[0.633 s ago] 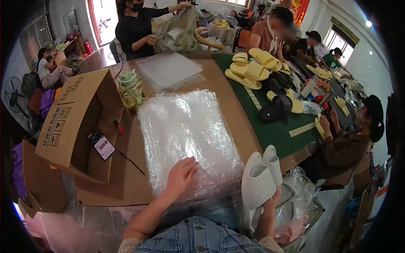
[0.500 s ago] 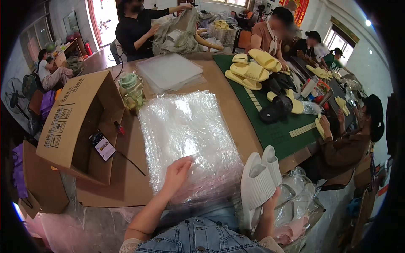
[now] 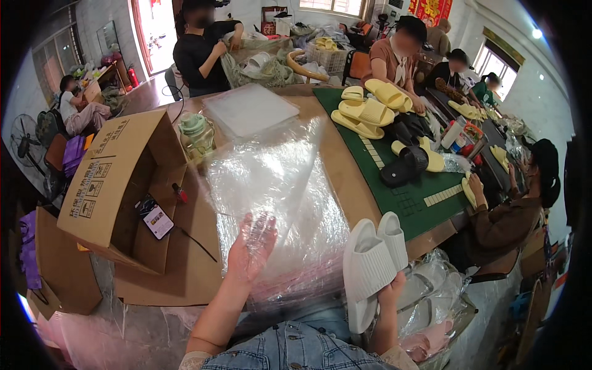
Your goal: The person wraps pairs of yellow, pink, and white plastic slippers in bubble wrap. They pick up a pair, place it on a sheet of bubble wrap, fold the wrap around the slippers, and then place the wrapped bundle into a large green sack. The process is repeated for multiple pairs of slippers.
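My left hand is at the near part of a stack of clear plastic bags. Its fingers show through the film of the top clear plastic bag, which it holds raised off the stack, the far corner lifted. Whether all the fingers are inside the bag I cannot tell. At the table's near right edge my right hand grips a pair of white ribbed slide sandals upright, soles partly turned to the left, its fingers closed round their lower part.
An open cardboard box on its side holds a phone. Behind are a green-lidded jar and a translucent sheet stack. Yellow slides and a black slide lie on a green mat. Bagged slides fill a container; co-workers sit and stand around.
My left hand has moved slightly left and turned, lifting the top bag's film off the stack. My right hand has shifted the white slides slightly left. The person at the back has lowered the sack.
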Available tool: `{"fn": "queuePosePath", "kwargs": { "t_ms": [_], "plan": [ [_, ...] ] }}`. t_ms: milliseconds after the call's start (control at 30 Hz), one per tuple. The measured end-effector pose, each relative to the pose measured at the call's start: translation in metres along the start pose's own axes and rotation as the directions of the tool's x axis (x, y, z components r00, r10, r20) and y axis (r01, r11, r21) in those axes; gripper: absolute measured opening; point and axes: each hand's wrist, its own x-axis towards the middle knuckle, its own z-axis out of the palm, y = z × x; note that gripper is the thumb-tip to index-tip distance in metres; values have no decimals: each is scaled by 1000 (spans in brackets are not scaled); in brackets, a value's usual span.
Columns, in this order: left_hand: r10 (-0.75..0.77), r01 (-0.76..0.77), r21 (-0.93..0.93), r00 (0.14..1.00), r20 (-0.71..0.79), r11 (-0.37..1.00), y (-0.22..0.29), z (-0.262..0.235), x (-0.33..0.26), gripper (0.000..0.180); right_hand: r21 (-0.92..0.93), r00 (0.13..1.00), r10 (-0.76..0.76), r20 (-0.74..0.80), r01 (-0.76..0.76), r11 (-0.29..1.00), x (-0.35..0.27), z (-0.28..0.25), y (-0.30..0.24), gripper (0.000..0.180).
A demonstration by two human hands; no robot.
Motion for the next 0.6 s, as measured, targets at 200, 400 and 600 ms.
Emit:
{"fn": "queuePosePath", "kwargs": {
  "t_ms": [200, 400, 600],
  "plan": [
    [-18, 36, -361, 998, 53, 932, -27, -6, -3, 35, 34, 971, -220, 90, 218, 975, 27, 38, -23, 32],
    [-24, 60, 150, 972, -233, 987, -63, -22, -43, 48, -445, 902, -162, 400, 346, 826, 60, 102, -29, 28],
    [-456, 112, 939, 888, 51, 325, -36, -54, -90, 51, -479, 809, -221, 544, 516, 710, 72, 130, -12, 21]
  ]
}}
